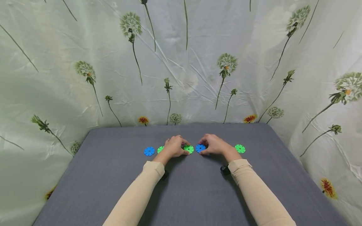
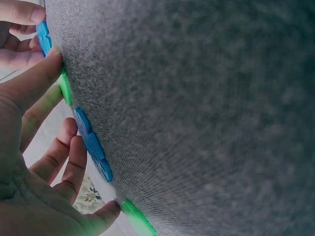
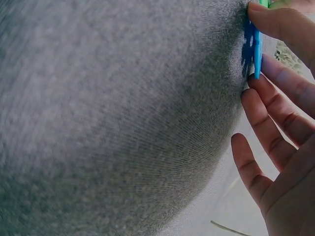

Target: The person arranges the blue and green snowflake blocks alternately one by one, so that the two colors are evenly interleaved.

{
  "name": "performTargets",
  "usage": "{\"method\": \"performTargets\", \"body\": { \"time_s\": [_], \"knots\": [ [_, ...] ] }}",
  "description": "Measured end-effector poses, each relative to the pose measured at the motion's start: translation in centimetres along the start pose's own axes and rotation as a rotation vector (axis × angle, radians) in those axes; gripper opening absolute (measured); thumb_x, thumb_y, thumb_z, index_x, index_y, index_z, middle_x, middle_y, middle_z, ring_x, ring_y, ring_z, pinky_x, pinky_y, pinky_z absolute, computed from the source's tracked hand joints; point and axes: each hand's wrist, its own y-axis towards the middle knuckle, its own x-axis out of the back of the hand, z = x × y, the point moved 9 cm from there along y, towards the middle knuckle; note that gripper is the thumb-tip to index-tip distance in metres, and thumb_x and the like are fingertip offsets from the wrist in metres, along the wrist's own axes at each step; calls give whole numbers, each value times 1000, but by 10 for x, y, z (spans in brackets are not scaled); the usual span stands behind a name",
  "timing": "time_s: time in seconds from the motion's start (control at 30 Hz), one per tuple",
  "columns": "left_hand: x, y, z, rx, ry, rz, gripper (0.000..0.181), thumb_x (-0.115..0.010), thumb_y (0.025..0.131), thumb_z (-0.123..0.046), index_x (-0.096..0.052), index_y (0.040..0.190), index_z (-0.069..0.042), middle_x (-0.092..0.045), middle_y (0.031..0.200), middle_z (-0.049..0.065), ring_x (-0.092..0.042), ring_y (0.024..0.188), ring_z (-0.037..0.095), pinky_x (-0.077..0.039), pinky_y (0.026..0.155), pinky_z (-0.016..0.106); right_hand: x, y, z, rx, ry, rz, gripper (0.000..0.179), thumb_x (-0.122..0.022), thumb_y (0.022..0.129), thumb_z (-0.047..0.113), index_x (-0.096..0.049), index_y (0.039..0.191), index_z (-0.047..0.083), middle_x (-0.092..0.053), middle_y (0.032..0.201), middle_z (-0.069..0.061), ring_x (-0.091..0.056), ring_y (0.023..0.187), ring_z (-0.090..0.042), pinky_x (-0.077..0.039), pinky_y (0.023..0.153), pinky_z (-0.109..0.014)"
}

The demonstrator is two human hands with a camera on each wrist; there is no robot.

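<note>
My left hand (image 1: 173,147) pinches a green notched disc (image 1: 189,149) between thumb and index finger, flat near the table's far side. Just right of it, my right hand (image 1: 215,145) holds a blue notched disc (image 1: 200,148) by its edges between thumb and fingers. In the right wrist view this blue disc (image 3: 257,51) stands slightly off the cloth, with a dark shadow beside it. Beneath the left hand, hidden in the head view, another blue disc (image 2: 92,145) lies by the curled fingers. A second green disc (image 1: 160,149) shows partly behind the left wrist.
Leftmost in the row is a further blue disc (image 1: 149,151). A green disc (image 1: 240,148) lies right of the right wrist. Grey cloth covers the table (image 1: 192,194). A pale curtain (image 1: 192,69) with dandelion prints hangs behind and at both sides.
</note>
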Motion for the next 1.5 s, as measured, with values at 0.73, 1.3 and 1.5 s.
{"method": "performTargets", "body": {
  "time_s": [0.73, 1.3, 1.5],
  "knots": [
    [-3, -1, -1, -5, -13, 15, 39, -87, 92, -40, -80, 129, -32, -68, 125, 6, -62, 122, 31, -38, 118, 69, -4, -1, -7, -12, 36, 21, 48, -91, 88, 28, -77, 128, 6, -69, 118, -9, -69, 112, -27, -57, 103, -47],
    [-3, 4, -6, 35, 0, 44, 39, -85, 91, -35, -75, 128, -27, -63, 131, 9, -53, 138, 39, -28, 123, 75, 35, -43, -62, -103, 34, -101, 41, -80, 99, 24, -72, 132, 1, -71, 129, -23, -67, 123, -42, -54, 106, -59],
    [-3, 3, -9, 40, 29, 33, 42, -85, 91, -36, -74, 130, -27, -62, 135, 9, -52, 139, 39, -32, 121, 73, 52, -62, -90, -158, 63, -102, 42, -78, 100, 22, -70, 134, -1, -69, 133, -28, -65, 125, -47, -52, 105, -63]
  ]
}}
